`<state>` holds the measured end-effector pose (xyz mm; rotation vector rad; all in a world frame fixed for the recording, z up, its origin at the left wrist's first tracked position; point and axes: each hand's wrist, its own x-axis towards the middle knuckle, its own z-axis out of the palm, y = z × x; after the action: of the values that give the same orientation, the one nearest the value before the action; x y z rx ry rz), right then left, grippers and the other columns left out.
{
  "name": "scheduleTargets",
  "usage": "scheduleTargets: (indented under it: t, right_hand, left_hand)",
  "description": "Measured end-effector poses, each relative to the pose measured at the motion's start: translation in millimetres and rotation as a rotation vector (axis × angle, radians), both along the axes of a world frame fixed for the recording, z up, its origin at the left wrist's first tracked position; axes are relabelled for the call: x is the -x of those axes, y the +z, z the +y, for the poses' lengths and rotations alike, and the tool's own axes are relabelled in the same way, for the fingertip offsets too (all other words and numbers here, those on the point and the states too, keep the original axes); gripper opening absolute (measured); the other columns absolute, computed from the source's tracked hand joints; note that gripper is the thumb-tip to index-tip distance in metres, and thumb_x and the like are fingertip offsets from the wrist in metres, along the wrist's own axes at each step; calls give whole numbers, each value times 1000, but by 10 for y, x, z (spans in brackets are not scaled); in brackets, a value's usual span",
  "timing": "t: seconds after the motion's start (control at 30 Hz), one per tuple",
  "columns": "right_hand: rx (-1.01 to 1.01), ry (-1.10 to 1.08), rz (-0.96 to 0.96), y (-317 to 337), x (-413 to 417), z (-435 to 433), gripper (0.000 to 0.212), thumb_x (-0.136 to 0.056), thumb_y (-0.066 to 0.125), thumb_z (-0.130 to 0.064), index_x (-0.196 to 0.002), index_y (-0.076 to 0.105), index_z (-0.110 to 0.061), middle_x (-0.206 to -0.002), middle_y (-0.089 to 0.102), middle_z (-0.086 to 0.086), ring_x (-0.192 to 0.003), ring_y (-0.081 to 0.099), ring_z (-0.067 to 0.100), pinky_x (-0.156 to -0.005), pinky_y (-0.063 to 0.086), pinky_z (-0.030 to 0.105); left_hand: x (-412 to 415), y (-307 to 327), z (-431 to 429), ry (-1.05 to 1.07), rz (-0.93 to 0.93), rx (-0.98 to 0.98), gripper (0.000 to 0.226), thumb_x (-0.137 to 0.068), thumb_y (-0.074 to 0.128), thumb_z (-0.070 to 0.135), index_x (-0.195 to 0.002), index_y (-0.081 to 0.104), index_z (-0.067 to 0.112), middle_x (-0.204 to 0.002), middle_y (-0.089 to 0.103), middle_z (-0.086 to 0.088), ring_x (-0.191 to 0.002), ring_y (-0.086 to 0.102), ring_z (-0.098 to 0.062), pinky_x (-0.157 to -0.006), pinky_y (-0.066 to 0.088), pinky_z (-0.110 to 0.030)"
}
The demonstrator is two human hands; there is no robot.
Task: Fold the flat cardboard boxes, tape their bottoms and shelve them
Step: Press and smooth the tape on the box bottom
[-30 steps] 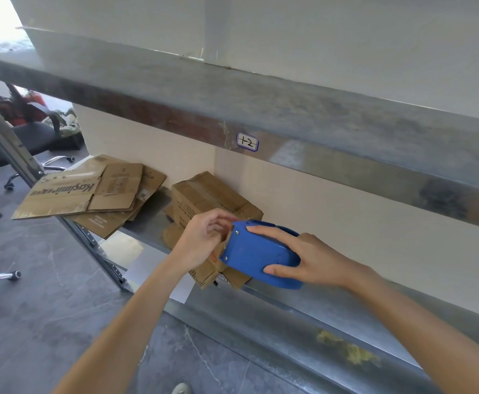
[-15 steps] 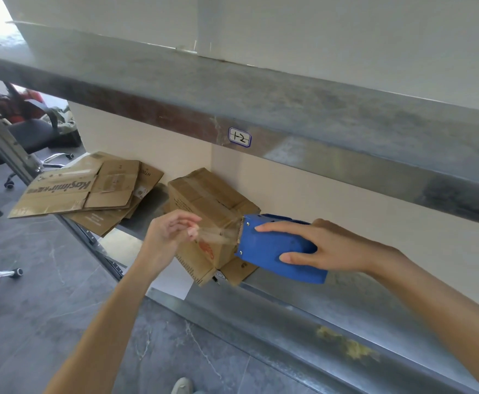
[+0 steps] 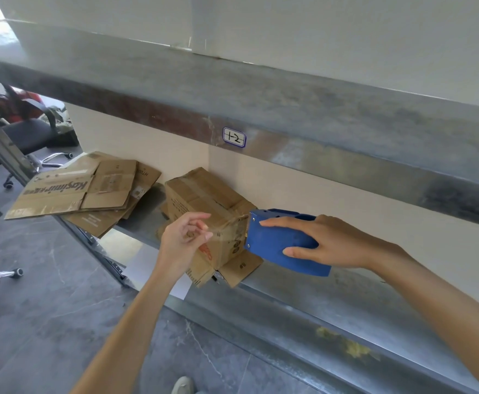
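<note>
A folded brown cardboard box (image 3: 204, 200) stands on the metal shelf (image 3: 346, 297), its taped side up and its lower flaps splayed out. My right hand (image 3: 326, 241) grips a blue tape dispenser (image 3: 278, 243) just right of the box. My left hand (image 3: 185, 237) pinches the free end of clear tape (image 3: 226, 224), stretched between the dispenser's blade and my fingers in front of the box. Several flat cardboard boxes (image 3: 73, 191) lie stacked at the shelf's left end, overhanging its edge.
An upper metal shelf (image 3: 261, 109) with a label "1-2" (image 3: 234, 137) runs overhead. A sloping shelf upright (image 3: 2, 149) stands at left. Office chairs (image 3: 30, 132) sit on the grey floor behind it. A white sheet (image 3: 158, 271) lies under the shelf edge.
My left hand pulled away leftward from the dispenser, drawing out a strip of tape. My right hand moved the dispenser right, then held it beside the box.
</note>
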<state>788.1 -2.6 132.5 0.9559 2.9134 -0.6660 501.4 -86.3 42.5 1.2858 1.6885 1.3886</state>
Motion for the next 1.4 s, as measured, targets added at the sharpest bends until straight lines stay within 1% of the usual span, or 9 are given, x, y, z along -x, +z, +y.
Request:
scheduleTargets:
  t: [0.17, 0.37, 0.67, 0.8, 0.97, 1.07, 1.17, 1.3, 1.4]
  right_hand:
    - [5, -2, 13, -51, 15, 25, 54, -98, 53, -44, -138, 25, -69, -51, 47, -13, -45, 40, 13, -51, 35, 21]
    - [25, -33, 41, -125, 4, 82, 55, -97, 54, -45, -136, 24, -72, -48, 36, 0, -44, 36, 13, -49, 33, 22]
    - [45, -22, 39, -190, 65, 122, 56, -97, 53, -44, -134, 24, -74, -50, 44, -4, -45, 39, 13, -51, 36, 21]
    - [42, -5, 24, -220, 97, 104, 56, -98, 52, -44, -134, 23, -74, -57, 51, -16, -48, 42, 12, -54, 38, 22]
    - [3, -32, 26, -243, 105, 107, 56, -97, 51, -47, -135, 20, -75, -59, 51, -7, -51, 47, 12, -59, 44, 25]
    - [5, -44, 18, -253, 109, 96, 56, -98, 50, -49, -134, 18, -76, -71, 60, -2, -55, 52, 15, -63, 47, 28]
    - [8, -59, 23, -254, 103, 86, 55, -98, 50, -48, -135, 19, -74, -63, 56, -5, -52, 49, 15, -57, 42, 21]
    - [27, -71, 5, -247, 122, 79, 56, -98, 52, -47, -134, 21, -75, -57, 52, -15, -48, 44, 12, -52, 38, 21]
    - [28, -88, -1, -244, 125, 72, 57, -97, 53, -46, -134, 21, -75, -57, 51, -13, -47, 44, 12, -52, 38, 21]
  left_hand:
    - [-26, -98, 42, 31, 62, -28, 32, -84, 74, 1, -107, 70, 23, -97, 65, 3, -84, 64, -8, -80, 51, -15]
    - [17, -161, 73, -47, 85, -101, 38, -85, 73, 1, -115, 69, 24, -137, 48, 14, -75, 62, -8, -77, 54, -18]
    - [128, -332, 130, -109, 197, -107, 34, -85, 72, 2, -112, 72, 23, -130, 58, 10, -83, 63, -10, -79, 57, -26]
    - [186, -382, 141, -157, 236, -136, 29, -86, 74, 6, -110, 71, 22, -130, 54, 9, -79, 63, -12, -76, 53, -17]
    - [310, -448, 214, -190, 369, -156, 25, -85, 77, 24, -109, 71, 30, -127, 54, 16, -83, 61, -13, -72, 50, -20]
    - [412, -503, 264, -155, 530, -148, 28, -83, 71, 48, -109, 71, 37, -124, 56, 21, -105, 52, -12, -87, 42, -24]
    - [451, -459, 336, -88, 651, -186, 34, -78, 66, 59, -103, 75, 38, -110, 63, 20, -102, 42, -12, -90, 30, -31]
    - [570, -399, 454, -185, 634, -222, 30, -77, 66, 56, -100, 75, 39, -98, 66, 16, -122, 44, -6, -116, 15, -42]
    - [617, -347, 488, -326, 484, -186, 25, -78, 77, 37, -102, 73, 37, -100, 68, 8, -124, 46, 10, -122, 11, -50]
